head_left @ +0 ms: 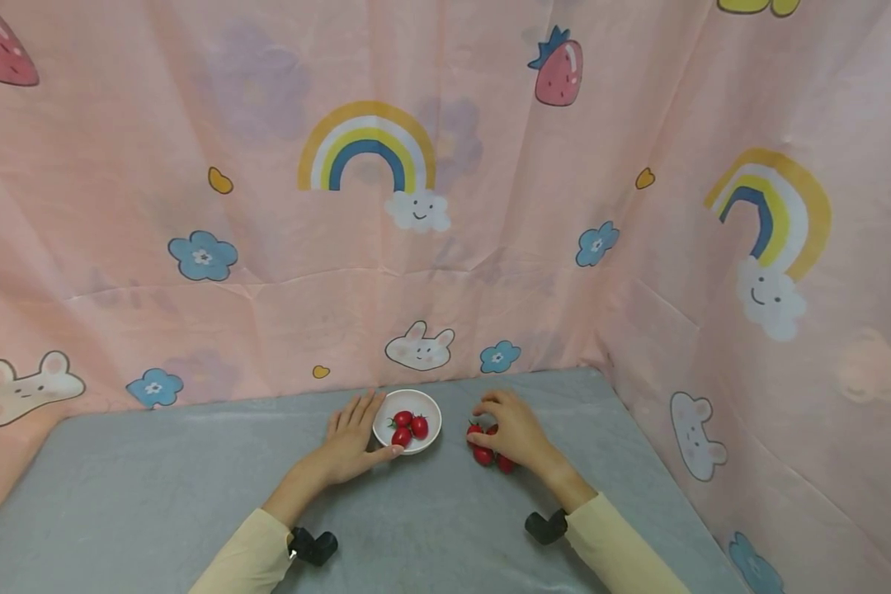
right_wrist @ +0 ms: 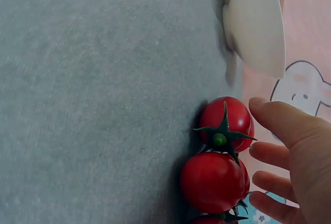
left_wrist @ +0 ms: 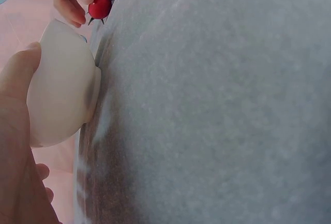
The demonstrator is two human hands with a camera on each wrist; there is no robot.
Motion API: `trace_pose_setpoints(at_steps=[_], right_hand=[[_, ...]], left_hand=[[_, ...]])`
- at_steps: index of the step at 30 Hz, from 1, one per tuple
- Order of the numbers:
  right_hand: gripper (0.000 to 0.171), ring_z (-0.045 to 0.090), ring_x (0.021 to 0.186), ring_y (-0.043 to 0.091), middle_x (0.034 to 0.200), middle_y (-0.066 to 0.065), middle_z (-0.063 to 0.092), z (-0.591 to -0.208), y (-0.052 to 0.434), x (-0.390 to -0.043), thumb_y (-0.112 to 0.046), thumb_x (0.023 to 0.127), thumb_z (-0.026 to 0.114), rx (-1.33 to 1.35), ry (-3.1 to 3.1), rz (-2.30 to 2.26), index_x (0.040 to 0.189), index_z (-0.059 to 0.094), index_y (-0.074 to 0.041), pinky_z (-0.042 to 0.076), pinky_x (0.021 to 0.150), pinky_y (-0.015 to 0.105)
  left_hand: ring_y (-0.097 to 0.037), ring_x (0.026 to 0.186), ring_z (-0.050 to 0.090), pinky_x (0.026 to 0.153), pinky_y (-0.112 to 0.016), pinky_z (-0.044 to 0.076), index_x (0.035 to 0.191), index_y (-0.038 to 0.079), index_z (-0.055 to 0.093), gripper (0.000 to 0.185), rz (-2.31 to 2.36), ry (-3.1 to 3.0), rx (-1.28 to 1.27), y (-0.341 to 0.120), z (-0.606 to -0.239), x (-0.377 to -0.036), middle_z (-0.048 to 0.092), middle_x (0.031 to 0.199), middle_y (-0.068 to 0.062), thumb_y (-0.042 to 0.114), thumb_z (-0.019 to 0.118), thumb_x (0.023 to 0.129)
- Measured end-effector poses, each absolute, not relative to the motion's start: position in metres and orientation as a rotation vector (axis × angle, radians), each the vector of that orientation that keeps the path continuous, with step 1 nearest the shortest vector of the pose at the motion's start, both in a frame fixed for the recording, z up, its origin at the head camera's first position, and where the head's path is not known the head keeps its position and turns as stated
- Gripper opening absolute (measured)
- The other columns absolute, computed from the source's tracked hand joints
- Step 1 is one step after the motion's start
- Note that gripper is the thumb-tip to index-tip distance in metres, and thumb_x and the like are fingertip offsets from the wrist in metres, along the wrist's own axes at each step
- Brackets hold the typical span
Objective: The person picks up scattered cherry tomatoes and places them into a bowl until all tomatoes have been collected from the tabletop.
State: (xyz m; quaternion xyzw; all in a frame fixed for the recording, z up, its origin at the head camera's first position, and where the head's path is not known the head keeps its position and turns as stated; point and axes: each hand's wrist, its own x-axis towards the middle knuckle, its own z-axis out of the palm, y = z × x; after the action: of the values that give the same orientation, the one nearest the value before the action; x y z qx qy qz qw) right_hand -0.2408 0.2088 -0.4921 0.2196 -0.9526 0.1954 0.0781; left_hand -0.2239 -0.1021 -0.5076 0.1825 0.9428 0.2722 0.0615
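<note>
A pink cloth [head_left: 267,247] printed with rainbows, flowers and rabbits hangs across the upper part of the head view and continues down the right side. Below it, in the lower half of the frame, lies the grey surface [head_left: 156,495], covered with a soft fabric. Near the centre of this surface stands a small white bowl [head_left: 386,412] with three cherry tomatoes inside [head_left: 410,427]. The left hand [head_left: 351,441] lies just left of the bowl, with straight fingers along its far-left side and the thumb touching the near rim; in the left wrist view the palm and thumb are pressed against the bowl's outer wall, so the hand steadies it but does not lift it. To the right of the bowl, a little apart from it, a loose group of cherry tomatoes [head_left: 490,452] lies on the surface. The right hand [head_left: 511,431] is arched over this group with curled fingers; in the right wrist view the fingertips [right_wrist: 264,107] are just beside the upper tomato [right_wrist: 226,123], and I cannot tell if they already touch it, so the hand seems to hold nothing yet. The tomatoes are round and smooth, so I judge that a careless touch could make one roll away over the fabric. A hard pinch could also squash the skin. The bowl is light and could tip or slide if the left hand pushes its rim too strongly.
</note>
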Motion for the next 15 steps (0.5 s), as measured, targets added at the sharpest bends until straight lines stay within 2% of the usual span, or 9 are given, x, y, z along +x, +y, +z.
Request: trace_pose_setpoints(at_steps=[15], right_hand=[[0.038, 0.056, 0.119, 0.034, 0.125, 0.012, 0.064, -0.4948, 0.2098, -0.2393, -0.039, 0.078, 0.082, 0.634, -2.891, 0.604, 0.104, 0.076, -0.013, 0.044, 0.103, 0.058]], left_hand=[[-0.041, 0.154, 0.009, 0.119, -0.069, 0.007, 0.160, 0.014, 0.014, 0.101, 0.826, 2.853, 0.544, -0.1020, -0.5082, -0.2238, 0.014, 0.167, -0.015, 0.064, 0.062, 0.086]])
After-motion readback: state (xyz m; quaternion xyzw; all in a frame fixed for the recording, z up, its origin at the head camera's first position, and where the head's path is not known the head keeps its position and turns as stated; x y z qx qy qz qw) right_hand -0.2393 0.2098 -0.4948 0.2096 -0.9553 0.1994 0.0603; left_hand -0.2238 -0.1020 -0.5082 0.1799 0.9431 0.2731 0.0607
